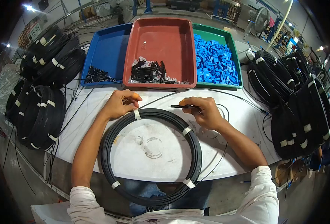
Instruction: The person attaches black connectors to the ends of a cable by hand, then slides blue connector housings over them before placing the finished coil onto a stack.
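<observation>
A large coil of black cable (109,149), bound with white tape bands, leans over the near edge of the table toward my lap. My left hand (120,104) is at the coil's upper left, beside a tape band (137,114). Its fingers are curled, with the thumb and orange-covered index fingertip slightly apart and nothing visible between them. My right hand (206,112), also with an orange fingertip cover, pinches a black cable end (175,106) above the coil's upper right. The tip points left. A loose cable strand (227,140) loops down on the right toward the coil.
Behind the coil stand a blue tray (105,41) with small black parts, a red tray (163,33) with black and clear pieces, and a green tray (228,39) full of blue parts. Taped cable coils (41,115) are piled left; more coils (299,119) are stacked right.
</observation>
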`<state>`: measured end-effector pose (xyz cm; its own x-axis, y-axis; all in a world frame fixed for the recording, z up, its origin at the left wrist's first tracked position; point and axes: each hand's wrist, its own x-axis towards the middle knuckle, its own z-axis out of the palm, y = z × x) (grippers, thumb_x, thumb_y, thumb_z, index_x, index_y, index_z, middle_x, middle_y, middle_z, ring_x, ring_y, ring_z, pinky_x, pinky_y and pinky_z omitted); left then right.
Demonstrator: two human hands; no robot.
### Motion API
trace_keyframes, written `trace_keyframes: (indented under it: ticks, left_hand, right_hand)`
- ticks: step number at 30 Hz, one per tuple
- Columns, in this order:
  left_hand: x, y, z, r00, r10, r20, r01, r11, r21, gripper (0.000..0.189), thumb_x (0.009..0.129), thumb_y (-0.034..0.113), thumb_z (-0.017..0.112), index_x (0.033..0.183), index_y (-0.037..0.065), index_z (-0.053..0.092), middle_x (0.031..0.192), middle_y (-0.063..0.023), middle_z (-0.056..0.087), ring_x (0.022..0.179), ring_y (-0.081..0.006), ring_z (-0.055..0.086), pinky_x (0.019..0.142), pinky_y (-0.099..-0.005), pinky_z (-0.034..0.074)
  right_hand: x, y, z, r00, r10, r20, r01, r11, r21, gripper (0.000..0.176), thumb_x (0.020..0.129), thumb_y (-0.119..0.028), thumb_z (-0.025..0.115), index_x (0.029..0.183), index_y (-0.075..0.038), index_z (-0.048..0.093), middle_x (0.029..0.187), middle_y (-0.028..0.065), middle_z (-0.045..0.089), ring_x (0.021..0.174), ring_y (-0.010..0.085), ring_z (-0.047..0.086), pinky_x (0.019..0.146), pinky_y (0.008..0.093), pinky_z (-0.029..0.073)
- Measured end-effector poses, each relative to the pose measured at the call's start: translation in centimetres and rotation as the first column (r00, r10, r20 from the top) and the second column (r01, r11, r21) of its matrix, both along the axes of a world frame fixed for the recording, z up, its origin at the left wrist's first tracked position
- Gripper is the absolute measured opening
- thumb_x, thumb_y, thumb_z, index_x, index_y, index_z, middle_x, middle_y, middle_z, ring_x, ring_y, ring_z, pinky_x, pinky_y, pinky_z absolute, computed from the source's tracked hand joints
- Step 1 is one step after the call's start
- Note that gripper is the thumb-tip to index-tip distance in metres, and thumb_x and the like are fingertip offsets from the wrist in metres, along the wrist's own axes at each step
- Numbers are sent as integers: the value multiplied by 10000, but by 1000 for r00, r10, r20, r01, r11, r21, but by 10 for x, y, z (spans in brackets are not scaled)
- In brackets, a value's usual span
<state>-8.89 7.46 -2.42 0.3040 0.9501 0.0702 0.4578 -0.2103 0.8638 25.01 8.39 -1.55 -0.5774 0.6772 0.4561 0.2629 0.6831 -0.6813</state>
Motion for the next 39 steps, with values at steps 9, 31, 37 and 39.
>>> trace_keyframes:
  ticks: [9,31,37,39]
  left_hand:
    - [50,66,21,975,114,192,-186,888,421,344,832,-34,634,1171,20,654,1005,-128,743,884,-215,736,763,-319,572]
    - [-186,-40,18,364,639,-678,-480,752,451,303,802,52,722,1105,48,720,1038,-202,714,974,-350,691,837,-420,540]
    - [-201,-29,-8,332,727,-601,-368,687,627,191,805,59,713,992,48,744,867,-239,691,862,-440,670,749,-475,539]
    - [-195,-33,-3,390,729,-563,-455,684,571,153,797,19,701,946,22,738,852,-250,687,836,-427,680,736,-451,542]
  right_hand:
    - [0,-2,0,999,32,-21,-33,999,-4,337,785,167,615,1073,6,682,992,163,735,912,263,739,748,324,579]
    - [0,-5,5,1000,24,5,-24,994,104,324,773,177,619,1049,20,680,956,175,722,845,282,732,721,330,576]
    - [7,2,6,997,-75,-21,76,996,50,267,819,93,675,1059,-21,698,938,140,738,807,228,736,672,304,555]
    - [9,3,1,996,-48,-70,48,999,-11,280,816,110,653,1061,-19,695,959,146,740,825,230,739,696,316,564]
